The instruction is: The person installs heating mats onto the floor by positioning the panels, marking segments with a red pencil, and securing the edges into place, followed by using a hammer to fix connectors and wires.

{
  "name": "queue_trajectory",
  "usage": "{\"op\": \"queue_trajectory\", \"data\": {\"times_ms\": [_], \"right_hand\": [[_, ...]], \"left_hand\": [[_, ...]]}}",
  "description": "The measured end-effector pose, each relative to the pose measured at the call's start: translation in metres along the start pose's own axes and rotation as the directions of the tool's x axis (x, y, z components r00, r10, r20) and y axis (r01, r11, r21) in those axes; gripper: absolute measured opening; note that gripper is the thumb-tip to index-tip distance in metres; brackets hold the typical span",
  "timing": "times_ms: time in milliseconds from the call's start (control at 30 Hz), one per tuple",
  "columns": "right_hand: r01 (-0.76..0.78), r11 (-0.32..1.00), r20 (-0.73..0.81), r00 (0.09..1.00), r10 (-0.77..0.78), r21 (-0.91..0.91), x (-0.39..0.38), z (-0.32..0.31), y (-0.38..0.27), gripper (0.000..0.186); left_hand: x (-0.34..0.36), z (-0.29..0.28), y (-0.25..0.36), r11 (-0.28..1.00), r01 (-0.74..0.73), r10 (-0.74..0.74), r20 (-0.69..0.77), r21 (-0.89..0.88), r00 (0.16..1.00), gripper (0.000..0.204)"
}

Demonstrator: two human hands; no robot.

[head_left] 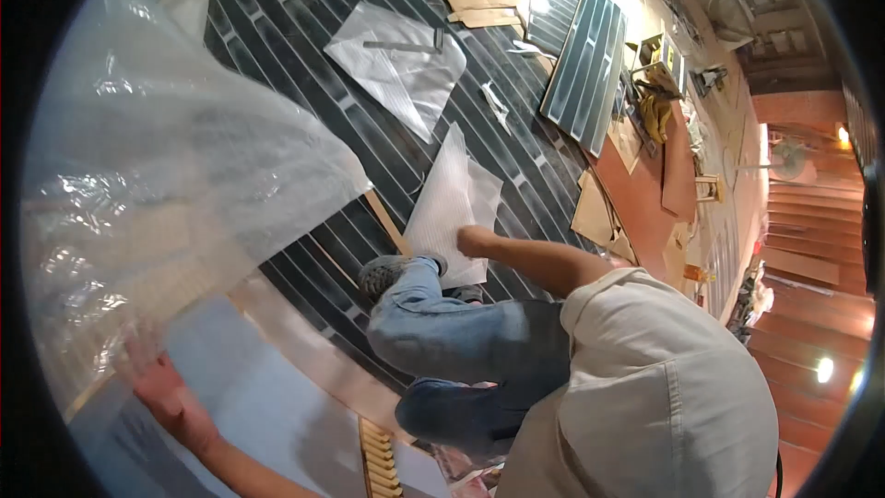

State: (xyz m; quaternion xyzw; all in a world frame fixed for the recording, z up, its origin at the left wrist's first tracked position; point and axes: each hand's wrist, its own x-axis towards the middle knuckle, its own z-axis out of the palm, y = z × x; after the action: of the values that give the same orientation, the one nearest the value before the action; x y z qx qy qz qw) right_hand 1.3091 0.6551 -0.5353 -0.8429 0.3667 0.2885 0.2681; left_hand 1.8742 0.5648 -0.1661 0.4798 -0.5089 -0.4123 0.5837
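Observation:
My left hand (171, 398) is open at lower left, its fingers stretched out against the large clear plastic sheet (212, 161). The fingertips are blurred and partly veiled by the plastic, so I cannot tell how firmly they touch it. My right arm reaches forward, and my right hand (474, 241) is closed in a fist over a white ribbed foam sheet (441, 198). Whatever it grips is hidden. My jeans-clad knees are bent, and a grey shoe (381, 275) rests beside the foam sheet. Under it lies a dark floor covering with pale lines (346, 143).
Farther off, a metal square (406, 46) lies on another foam sheet (369, 26), with a small white object (495, 109) nearby. Dark striped panels (587, 65), a yellow-and-black tool (660, 63) and cardboard pieces (590, 207) sit to the right. A wooden strip (386, 219) lies near my shoe.

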Motion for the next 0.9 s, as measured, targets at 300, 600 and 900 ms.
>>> {"op": "queue_trajectory", "data": {"times_ms": [300,600,900], "right_hand": [[-0.171,0.887,-0.065,0.974,0.219,0.428,-0.287,0.049,0.015,0.010],[-0.372,0.371,-0.027,0.674,0.738,0.851,-0.314,-0.009,0.172,0.023],[0.326,-0.721,0.642,0.329,0.693,0.611,-0.226,0.043,0.394,0.016]], "left_hand": [[0.117,0.119,0.124,0.820,0.302,-0.150,-0.326,0.486,0.933,0.044],[0.165,0.216,0.117,0.837,0.456,-0.355,-0.334,0.303,0.873,0.044],[0.193,0.219,0.072,-0.138,-0.118,-0.204,0.089,0.983,0.975,0.039]]}}
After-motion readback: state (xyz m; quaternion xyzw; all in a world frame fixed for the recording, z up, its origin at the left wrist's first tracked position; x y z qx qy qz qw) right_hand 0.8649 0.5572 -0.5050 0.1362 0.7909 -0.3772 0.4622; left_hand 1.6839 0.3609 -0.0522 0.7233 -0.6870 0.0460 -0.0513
